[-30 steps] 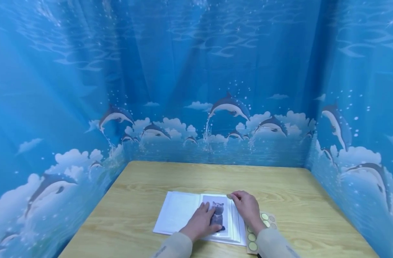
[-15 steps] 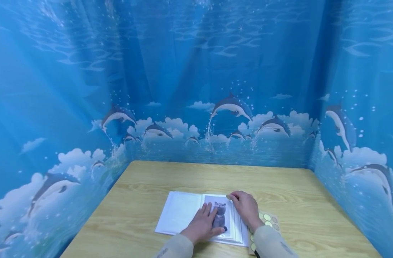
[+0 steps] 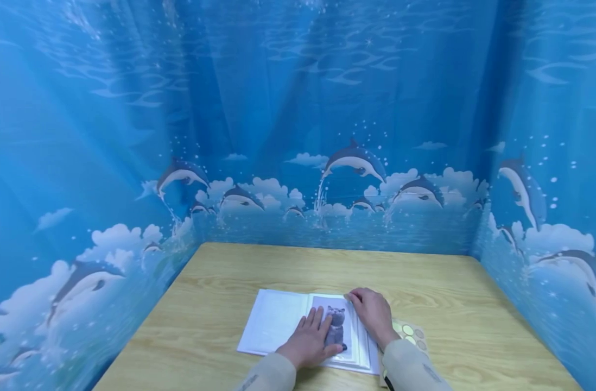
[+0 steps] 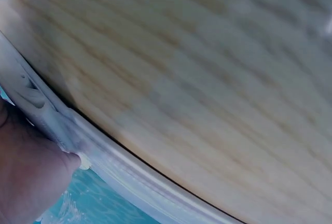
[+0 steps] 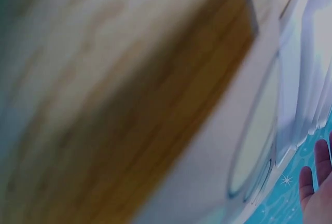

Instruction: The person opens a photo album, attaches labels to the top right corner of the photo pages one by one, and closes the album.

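An open white photo album (image 3: 271, 320) lies on the wooden table, a grey cat picture (image 3: 336, 328) on its right-hand page. My left hand (image 3: 308, 339) rests on that page with fingers spread, partly covering the picture. At the page's top right corner, my right hand (image 3: 373, 312) pinches a small round gold sticker (image 3: 347, 296), mostly hidden by the fingertips. Under my right forearm lies a sticker sheet (image 3: 409, 329) with several round yellow-green stickers, partly covered by the sleeve. The right wrist view shows this sheet (image 5: 212, 167) close up, beside the album's layered pages (image 5: 298, 79).
The wooden table (image 3: 220, 282) extends around the album on all sides. Blue curtains (image 3: 278, 108) printed with dolphins and clouds hang behind it and along both sides. A small black object (image 3: 388, 383) shows beside the right sleeve.
The sticker in my right fingers has come down to the page's corner and shows less now. My left hand stays on the page. The whole view has shifted slightly.
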A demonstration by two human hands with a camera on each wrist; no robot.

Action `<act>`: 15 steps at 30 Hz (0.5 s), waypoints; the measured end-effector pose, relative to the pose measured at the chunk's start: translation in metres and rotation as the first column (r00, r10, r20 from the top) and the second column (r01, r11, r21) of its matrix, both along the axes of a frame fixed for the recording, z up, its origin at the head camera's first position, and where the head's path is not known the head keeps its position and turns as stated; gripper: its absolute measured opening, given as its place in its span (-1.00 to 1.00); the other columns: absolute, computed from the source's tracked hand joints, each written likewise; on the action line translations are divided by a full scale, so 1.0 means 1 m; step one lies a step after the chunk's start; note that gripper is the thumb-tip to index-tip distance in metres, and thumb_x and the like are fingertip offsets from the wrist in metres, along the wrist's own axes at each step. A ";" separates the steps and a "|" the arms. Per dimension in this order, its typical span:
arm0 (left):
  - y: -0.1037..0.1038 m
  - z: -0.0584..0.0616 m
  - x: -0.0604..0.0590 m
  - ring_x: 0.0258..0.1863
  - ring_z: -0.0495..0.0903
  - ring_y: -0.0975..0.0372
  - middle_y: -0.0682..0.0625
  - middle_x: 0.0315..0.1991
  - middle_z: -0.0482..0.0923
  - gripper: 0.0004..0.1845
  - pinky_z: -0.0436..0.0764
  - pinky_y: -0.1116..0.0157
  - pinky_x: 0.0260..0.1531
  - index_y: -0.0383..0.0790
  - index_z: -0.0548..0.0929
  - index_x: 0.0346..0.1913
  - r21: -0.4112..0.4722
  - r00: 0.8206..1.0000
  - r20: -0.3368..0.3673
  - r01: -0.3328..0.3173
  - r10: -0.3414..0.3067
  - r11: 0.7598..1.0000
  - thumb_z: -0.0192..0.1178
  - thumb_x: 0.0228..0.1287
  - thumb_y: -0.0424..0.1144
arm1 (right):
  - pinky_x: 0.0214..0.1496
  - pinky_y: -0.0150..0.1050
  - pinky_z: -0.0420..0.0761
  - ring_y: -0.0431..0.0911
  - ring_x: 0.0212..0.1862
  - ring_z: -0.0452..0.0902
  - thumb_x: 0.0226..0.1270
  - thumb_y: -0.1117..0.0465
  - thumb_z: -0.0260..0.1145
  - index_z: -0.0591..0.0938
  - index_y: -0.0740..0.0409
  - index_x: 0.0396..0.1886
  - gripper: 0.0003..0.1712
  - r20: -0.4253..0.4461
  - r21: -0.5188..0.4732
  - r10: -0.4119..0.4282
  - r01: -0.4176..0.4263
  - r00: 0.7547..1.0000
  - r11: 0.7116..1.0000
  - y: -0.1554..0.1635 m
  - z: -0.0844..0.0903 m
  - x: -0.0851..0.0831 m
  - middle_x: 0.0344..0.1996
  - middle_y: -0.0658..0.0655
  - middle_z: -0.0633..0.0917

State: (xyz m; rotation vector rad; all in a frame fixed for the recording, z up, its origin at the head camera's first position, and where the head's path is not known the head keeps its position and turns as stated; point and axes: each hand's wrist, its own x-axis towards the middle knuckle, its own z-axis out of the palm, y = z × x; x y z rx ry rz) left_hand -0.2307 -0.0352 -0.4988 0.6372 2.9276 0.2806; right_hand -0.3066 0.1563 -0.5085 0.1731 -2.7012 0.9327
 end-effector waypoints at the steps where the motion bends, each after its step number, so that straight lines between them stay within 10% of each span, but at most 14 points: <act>1: 0.000 -0.001 0.000 0.52 -0.01 -0.08 -0.23 0.55 0.02 -0.13 0.12 -0.01 0.46 -0.22 0.23 0.51 0.002 1.000 -0.002 0.001 -0.001 1.000 -0.05 0.39 0.34 | -0.12 -0.03 0.67 -0.07 -0.24 0.68 0.40 0.09 0.32 0.77 0.06 -0.22 -0.83 -0.001 0.005 0.000 0.000 1.000 1.000 0.000 0.000 -0.001 -0.33 -0.01 0.76; 15: 0.001 -0.004 -0.003 0.53 -0.04 -0.06 -0.21 0.56 -0.01 -0.10 0.10 0.00 0.46 -0.19 0.20 0.53 0.007 1.000 0.008 -0.010 0.010 1.000 -0.09 0.37 0.39 | -0.10 0.00 0.66 -0.02 -0.23 0.68 0.39 0.07 0.34 0.77 0.09 -0.22 -0.80 -0.055 0.124 0.044 -0.037 0.998 0.992 -0.009 -0.007 -0.009 -0.34 0.03 0.74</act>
